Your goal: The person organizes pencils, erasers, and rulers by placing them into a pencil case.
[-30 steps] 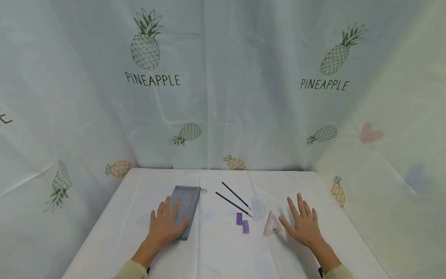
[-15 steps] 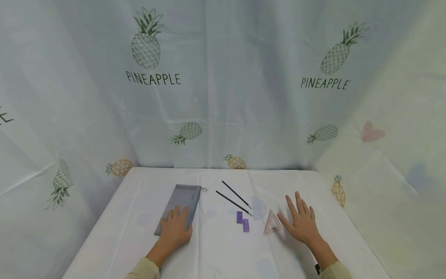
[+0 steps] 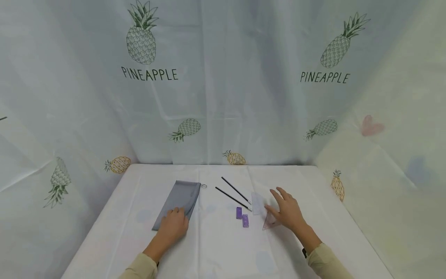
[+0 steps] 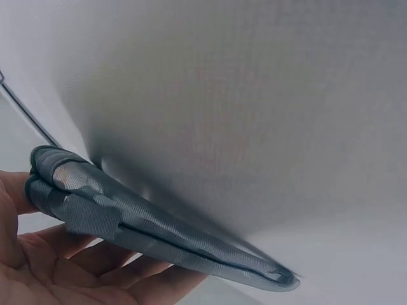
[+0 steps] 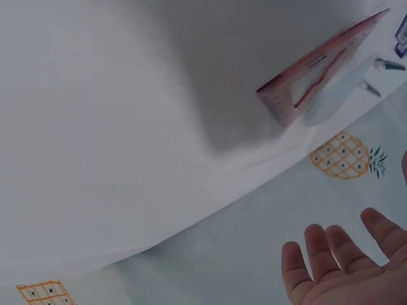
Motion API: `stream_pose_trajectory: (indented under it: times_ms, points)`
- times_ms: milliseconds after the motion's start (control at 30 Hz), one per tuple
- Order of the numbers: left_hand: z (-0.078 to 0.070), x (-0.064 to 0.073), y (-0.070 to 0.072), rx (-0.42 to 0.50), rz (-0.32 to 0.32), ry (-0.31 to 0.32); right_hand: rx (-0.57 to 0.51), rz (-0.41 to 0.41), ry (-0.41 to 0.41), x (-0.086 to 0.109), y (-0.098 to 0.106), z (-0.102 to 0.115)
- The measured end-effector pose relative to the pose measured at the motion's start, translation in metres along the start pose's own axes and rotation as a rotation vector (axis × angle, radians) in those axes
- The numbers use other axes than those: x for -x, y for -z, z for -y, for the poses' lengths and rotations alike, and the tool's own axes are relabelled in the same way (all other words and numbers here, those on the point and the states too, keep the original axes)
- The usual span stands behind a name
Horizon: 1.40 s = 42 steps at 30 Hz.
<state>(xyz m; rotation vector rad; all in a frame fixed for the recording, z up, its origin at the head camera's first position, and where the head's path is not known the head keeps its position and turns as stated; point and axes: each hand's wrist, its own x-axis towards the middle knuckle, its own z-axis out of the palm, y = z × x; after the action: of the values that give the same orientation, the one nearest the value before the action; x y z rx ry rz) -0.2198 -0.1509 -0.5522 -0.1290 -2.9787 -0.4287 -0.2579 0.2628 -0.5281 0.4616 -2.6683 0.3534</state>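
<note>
My left hand point(image 3: 173, 224) grips the near part of a grey mesh zip pouch point(image 3: 177, 197), which lies on the table at left. In the left wrist view, the thumb and fingers hold the folded pouch point(image 4: 159, 222) along its zipped edge. My right hand point(image 3: 289, 211) hovers with loosely bent fingers over a clear pink set square point(image 3: 268, 223), partly hiding it. Nothing is between those fingers. In the right wrist view, the set square point(image 5: 280, 105) lies apart from the hand. A clear protractor point(image 3: 257, 203) lies just beyond the set square.
Two thin black pencils point(image 3: 232, 198) with pale ends lie slanted at the table's middle. Two small purple blocks point(image 3: 245, 221) sit near their right ends. Pineapple-printed curtain point(image 3: 223, 97) surrounds the white-covered table point(image 3: 223, 248) at back and sides.
My left hand slid toward the pouch's near right edge, then took hold of it and bent that edge. My right hand moved left over the set square, its fingers bending.
</note>
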Motion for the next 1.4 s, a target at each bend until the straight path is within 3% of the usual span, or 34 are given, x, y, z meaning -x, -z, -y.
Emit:
stream_pose_trajectory:
  times_ms: [167, 433, 767, 1400]
  points:
    - [0.001, 0.002, 0.005, 0.001, 0.024, 0.009, -0.054, -0.005, 0.064, -0.018, -0.011, 0.019]
    - [0.001, 0.003, 0.005, 0.031, 0.023, -0.006, -0.169, 0.145, -0.046, -0.035, -0.034, 0.040]
    - [0.002, 0.004, 0.007, 0.050, 0.045, -0.001, -0.234, 0.316, -0.118, -0.040, -0.053, 0.058]
    - [0.006, -0.001, 0.012, 0.127, 0.035, -0.037, -0.190, 0.275, -0.065, -0.042, -0.067, 0.058]
